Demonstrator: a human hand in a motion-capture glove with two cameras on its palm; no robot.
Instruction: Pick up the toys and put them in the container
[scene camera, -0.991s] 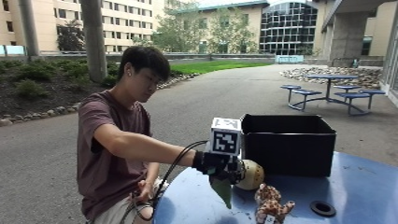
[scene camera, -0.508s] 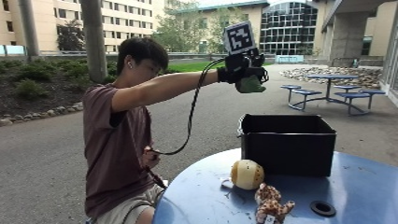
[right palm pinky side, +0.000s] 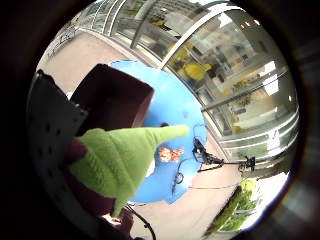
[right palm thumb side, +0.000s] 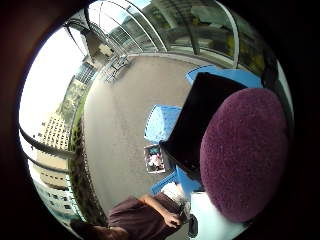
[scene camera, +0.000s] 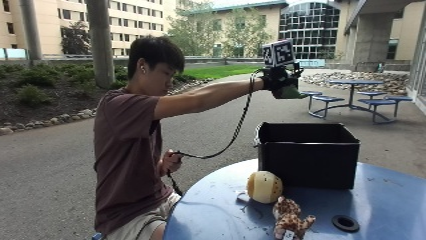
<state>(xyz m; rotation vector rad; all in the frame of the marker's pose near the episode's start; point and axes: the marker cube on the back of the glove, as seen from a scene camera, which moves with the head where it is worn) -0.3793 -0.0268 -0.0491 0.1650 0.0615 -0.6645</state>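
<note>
I see the right hand (scene camera: 279, 80) raised high above the black container (scene camera: 307, 154), fingers clenched around a green plush toy (scene camera: 290, 92). A round yellow toy (scene camera: 264, 186) and a spotted plush toy (scene camera: 290, 216) lie on the blue table (scene camera: 219, 220) just in front of the container.

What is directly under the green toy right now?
The green toy, held in the gloved right hand, hangs high above the open black container on the blue table. The container's inside looks dark; contents can't be made out.
</note>
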